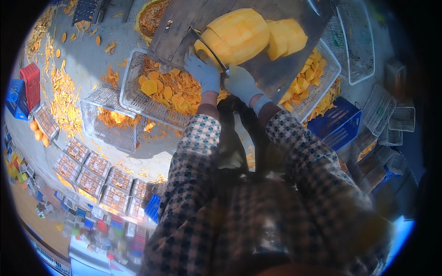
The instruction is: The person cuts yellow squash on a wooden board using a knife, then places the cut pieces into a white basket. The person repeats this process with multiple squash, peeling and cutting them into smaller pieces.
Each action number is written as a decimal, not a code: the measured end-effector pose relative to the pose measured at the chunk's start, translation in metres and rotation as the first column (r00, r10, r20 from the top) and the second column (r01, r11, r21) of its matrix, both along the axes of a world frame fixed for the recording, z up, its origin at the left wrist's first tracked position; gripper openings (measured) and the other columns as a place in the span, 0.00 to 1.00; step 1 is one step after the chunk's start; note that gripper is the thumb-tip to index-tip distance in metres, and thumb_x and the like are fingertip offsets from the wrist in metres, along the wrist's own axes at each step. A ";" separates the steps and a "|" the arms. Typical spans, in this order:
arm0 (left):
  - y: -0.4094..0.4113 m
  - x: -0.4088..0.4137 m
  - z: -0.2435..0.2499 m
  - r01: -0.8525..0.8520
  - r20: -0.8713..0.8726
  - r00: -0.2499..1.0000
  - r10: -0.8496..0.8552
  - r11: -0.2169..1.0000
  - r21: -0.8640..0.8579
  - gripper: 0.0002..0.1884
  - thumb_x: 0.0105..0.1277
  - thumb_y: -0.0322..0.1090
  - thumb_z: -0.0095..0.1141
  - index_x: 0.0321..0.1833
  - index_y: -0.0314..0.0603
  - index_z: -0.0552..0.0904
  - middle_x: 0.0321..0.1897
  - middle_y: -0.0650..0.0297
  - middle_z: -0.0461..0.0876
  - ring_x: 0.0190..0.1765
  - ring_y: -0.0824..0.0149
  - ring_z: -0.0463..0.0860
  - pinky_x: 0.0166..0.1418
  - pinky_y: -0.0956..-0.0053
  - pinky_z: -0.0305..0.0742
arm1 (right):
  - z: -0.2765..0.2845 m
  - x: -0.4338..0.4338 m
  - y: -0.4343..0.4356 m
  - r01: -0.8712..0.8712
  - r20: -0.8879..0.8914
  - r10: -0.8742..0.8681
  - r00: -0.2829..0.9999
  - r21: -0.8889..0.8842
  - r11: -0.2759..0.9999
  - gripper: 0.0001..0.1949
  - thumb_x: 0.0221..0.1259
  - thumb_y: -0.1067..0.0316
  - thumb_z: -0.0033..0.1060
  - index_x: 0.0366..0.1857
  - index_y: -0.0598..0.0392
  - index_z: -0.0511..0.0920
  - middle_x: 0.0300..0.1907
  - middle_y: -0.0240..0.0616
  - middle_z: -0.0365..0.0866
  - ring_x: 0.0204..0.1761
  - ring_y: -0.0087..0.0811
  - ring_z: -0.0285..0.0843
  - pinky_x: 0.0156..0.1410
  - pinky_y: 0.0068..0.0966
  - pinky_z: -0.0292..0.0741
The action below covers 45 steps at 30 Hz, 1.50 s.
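Observation:
A large peeled pumpkin (238,34), orange-yellow, lies on a dark wooden board (172,38). A long knife blade (209,48) stands across its near-left end, and a slice there seems partly parted from the rest. My right hand (241,82), in a pale glove, is closed around the knife's handle end. My left hand (203,70), gloved too, rests against the cut end of the pumpkin, its fingers partly hidden. To the right of the pumpkin are thick peeled pumpkin slices (286,38), leaning together on the board.
Below the board's left side stands a plastic crate (126,82) with peelings and round slices. Another crate (331,79) at the right holds pumpkin chunks. A blue crate (336,120) is beside it. A tub of seeds and pulp (152,19) stands at top left; peelings (64,100) litter the floor.

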<state>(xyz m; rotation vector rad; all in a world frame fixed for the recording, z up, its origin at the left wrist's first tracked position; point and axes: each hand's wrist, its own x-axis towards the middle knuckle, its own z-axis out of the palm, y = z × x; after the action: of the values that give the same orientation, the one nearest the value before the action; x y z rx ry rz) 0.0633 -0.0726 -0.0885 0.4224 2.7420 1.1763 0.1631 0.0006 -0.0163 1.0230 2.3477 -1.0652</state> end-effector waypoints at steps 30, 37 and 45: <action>0.222 0.126 0.087 0.470 0.118 0.882 -0.457 0.827 -0.309 0.38 0.67 0.50 0.63 0.76 0.39 0.68 0.75 0.43 0.62 0.66 0.38 0.69 0.72 0.52 0.65 | 0.023 0.220 0.220 0.574 0.028 -0.574 0.818 0.007 0.819 0.11 0.62 0.63 0.57 0.44 0.54 0.79 0.36 0.51 0.85 0.41 0.54 0.84 0.45 0.46 0.78; 0.203 0.105 0.056 0.701 -0.179 0.593 -0.785 0.613 -0.365 0.34 0.61 0.45 0.68 0.70 0.46 0.74 0.73 0.45 0.67 0.65 0.37 0.70 0.69 0.47 0.67 | -0.004 0.242 0.156 0.464 -0.051 -0.462 0.885 0.159 0.871 0.10 0.59 0.68 0.60 0.42 0.58 0.76 0.31 0.46 0.83 0.31 0.42 0.86 0.28 0.35 0.78; 0.178 0.052 0.055 0.909 -0.127 0.244 -0.961 0.273 -0.315 0.32 0.62 0.39 0.68 0.71 0.49 0.75 0.74 0.45 0.64 0.70 0.36 0.64 0.74 0.51 0.64 | 0.011 0.253 0.042 0.767 0.071 -0.802 0.593 -0.353 0.536 0.13 0.56 0.64 0.61 0.43 0.59 0.77 0.32 0.52 0.83 0.36 0.53 0.83 0.41 0.43 0.78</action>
<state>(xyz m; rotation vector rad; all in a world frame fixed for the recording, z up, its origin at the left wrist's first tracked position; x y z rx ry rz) 0.1152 0.1056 -0.0338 2.0093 1.9198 0.4752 0.4163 0.0429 -0.0050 1.9914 1.5821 -1.7981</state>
